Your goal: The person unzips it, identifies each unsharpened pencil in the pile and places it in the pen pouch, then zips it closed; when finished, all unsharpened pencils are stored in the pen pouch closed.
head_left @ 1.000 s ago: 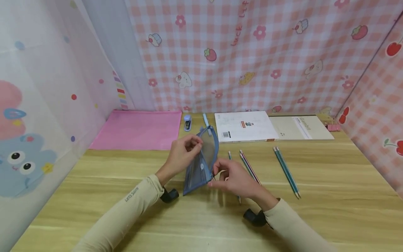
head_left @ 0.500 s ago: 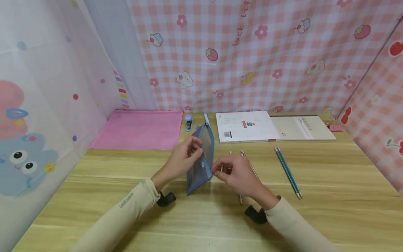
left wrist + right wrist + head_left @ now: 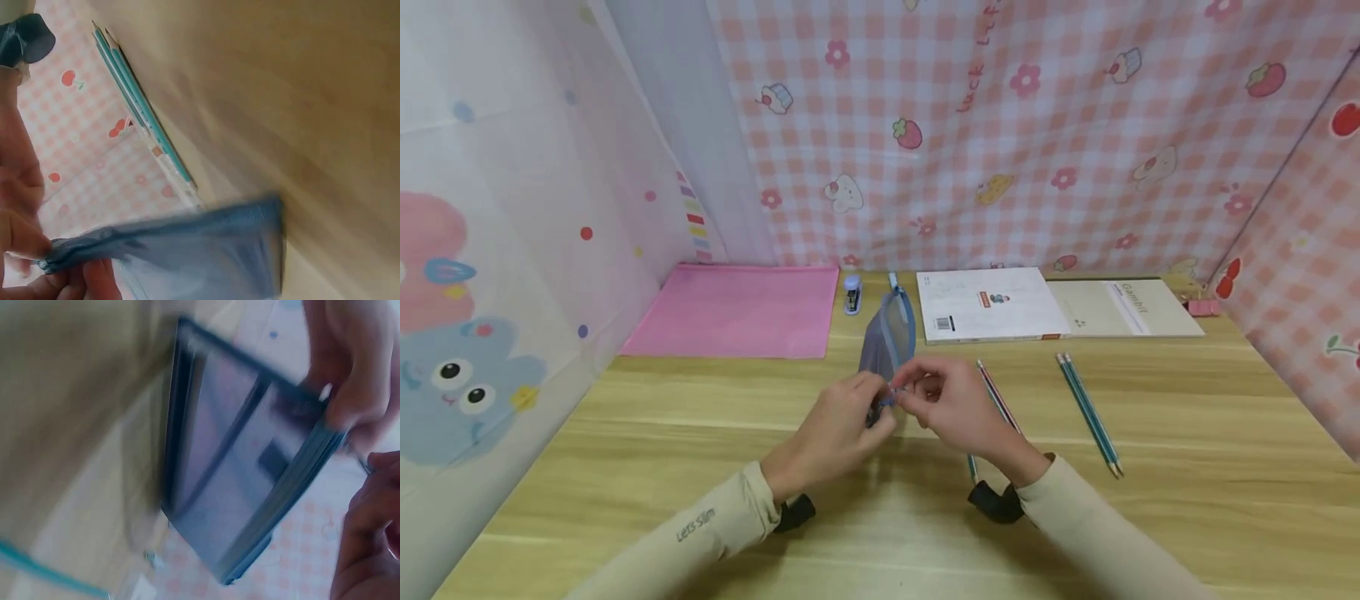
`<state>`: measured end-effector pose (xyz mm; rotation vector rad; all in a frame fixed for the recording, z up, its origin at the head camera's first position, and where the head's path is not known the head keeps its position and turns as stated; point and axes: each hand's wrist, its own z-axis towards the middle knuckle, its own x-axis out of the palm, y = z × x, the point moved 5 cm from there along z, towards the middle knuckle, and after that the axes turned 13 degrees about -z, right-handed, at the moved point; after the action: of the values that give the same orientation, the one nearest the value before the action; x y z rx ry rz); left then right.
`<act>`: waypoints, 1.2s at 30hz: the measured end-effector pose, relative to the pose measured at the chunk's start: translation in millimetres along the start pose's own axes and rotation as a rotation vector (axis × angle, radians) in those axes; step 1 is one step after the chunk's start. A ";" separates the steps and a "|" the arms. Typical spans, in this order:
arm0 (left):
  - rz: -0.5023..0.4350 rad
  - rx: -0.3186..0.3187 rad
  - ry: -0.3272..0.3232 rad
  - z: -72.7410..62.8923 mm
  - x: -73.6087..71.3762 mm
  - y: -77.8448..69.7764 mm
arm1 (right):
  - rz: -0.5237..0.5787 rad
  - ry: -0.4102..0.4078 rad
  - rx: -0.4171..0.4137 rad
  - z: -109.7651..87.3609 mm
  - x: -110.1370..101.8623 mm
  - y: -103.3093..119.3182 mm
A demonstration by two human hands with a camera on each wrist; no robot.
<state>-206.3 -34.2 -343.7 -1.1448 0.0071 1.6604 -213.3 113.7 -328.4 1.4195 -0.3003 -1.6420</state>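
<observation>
A blue see-through mesh zip pouch (image 3: 887,333) stands on edge at the middle of the table, its zipped side up and its mouth gaping at the far end. My left hand (image 3: 838,429) grips the pouch's near corner between thumb and fingers. Close against it, my right hand (image 3: 951,408) pinches a small piece at the near end of the zip, seemingly the zipper pull. In the right wrist view a thin dark bit shows between the right fingertips (image 3: 375,464) and the pouch (image 3: 219,456). The fingers partly hide the near corner.
Striped pencils (image 3: 997,396) and a green pencil lie by the right hand, with two green pencils (image 3: 1087,412) further right. At the back are a pink folder (image 3: 737,312), a small stapler (image 3: 852,295), a light blue pen (image 3: 892,282), a white book (image 3: 992,304), a notebook and a pink clip (image 3: 1202,307).
My left hand has moved from the pouch's side down to its near corner, beside the right hand. The pouch has turned, and its near end is now covered by the hands.
</observation>
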 end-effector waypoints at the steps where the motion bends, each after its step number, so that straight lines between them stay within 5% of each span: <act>1: 0.012 0.032 -0.018 -1.4 -1.6 -2.1 | -0.029 -0.021 -0.009 1.4 -2.1 -0.5; 6: 0.165 0.222 -0.086 -7.9 -11.0 -13.0 | -0.205 -0.118 -0.085 19.2 -12.9 -11.9; 9: 0.245 0.286 -0.096 -14.5 -19.3 -11.6 | -0.304 -0.170 -0.061 36.3 -25.5 -29.1; 18: 0.345 0.205 -0.025 -37.1 -69.9 12.9 | -0.386 -0.259 0.072 50.3 -70.8 -64.2; 22: 0.432 0.164 0.038 -38.9 -84.5 23.4 | -0.366 -0.162 0.066 40.6 -65.0 -61.7; 26: 0.497 0.037 0.157 -41.8 -89.7 35.9 | -0.396 -0.017 -0.016 18.8 -47.5 -50.9; 32: 0.521 -0.167 0.403 -52.7 -82.1 51.0 | -0.404 0.348 -0.140 -18.1 -6.9 -39.8; 36: 0.510 -0.232 0.458 -56.8 -75.3 56.5 | -0.391 0.451 -0.149 -26.2 3.5 -38.4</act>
<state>-212.9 -143.6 -352.4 -1.7922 0.4397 1.8245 -208.0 141.7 -365.2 1.7559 0.3712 -1.5445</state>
